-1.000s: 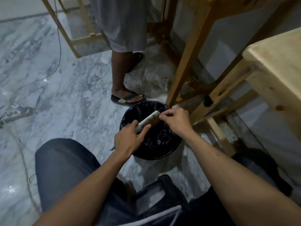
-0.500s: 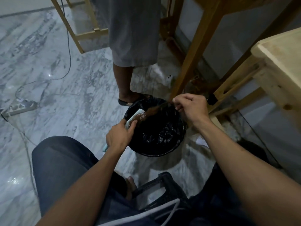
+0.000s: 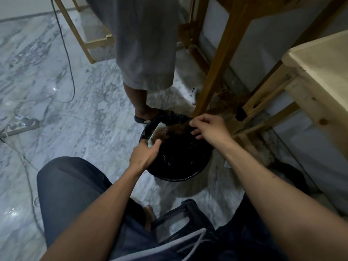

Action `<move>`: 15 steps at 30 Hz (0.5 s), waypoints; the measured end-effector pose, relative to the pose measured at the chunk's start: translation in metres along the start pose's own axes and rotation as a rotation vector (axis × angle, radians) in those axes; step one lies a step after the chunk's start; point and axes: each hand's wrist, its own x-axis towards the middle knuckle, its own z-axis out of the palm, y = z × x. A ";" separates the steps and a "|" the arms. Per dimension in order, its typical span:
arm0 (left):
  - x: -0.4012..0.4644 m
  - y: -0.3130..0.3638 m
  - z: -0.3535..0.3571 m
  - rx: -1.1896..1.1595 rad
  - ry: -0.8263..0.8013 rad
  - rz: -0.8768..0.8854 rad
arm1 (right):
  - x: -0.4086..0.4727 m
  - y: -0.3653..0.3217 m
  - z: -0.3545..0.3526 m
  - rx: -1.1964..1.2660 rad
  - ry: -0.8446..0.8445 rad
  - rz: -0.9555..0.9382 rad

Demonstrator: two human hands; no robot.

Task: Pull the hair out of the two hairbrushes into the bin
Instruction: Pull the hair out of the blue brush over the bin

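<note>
A pale hairbrush (image 3: 157,133) is held over the black-lined bin (image 3: 178,177) on the marble floor. My left hand (image 3: 146,154) grips the brush by its handle, bristles facing right. A brown clump of hair (image 3: 178,129) stretches from the bristles to my right hand (image 3: 206,127), whose thumb and forefinger pinch it above the bin's far rim. The other fingers of that hand are spread. A second hairbrush is not visible.
Another person's leg and sandalled foot (image 3: 145,114) stand just behind the bin. Wooden table legs (image 3: 216,72) rise to the right of it. A power strip (image 3: 20,126) and cables lie on the floor at left. A black stool (image 3: 185,215) sits between my knees.
My right hand pinched hair at the brush head and drew it out to the right, stretching a brown strand. The left hand and brush shifted slightly over the bin.
</note>
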 end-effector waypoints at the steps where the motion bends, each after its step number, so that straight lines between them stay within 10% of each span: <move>1: -0.002 0.002 -0.001 -0.069 -0.026 -0.009 | 0.000 0.004 0.003 -0.019 0.006 0.016; 15: -0.003 0.029 -0.015 -0.457 0.078 -0.253 | -0.018 0.007 0.009 -0.114 -0.419 -0.004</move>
